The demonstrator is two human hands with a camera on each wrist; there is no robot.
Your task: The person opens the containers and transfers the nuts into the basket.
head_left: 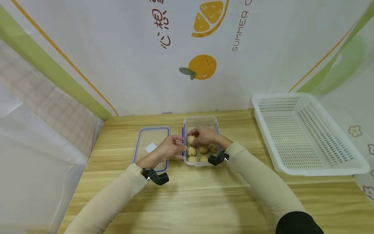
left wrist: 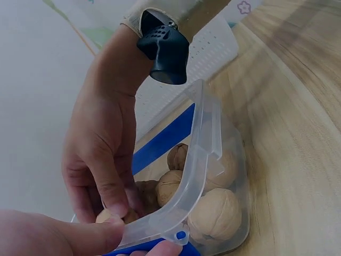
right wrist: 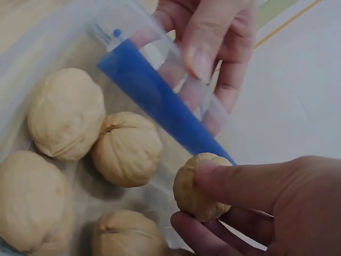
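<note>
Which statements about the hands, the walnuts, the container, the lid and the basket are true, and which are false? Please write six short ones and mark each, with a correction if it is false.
1. The right hand holds a walnut. True.
2. More walnuts lie in the clear container. True.
3. The lid covers the container. False: it lies on the table, to the container's left.
4. The left hand holds a walnut. False: it holds the side of the container.
5. The white basket is to the right of the container. True.
6. The basket has solid walls. False: its walls are full of small openings.
</note>
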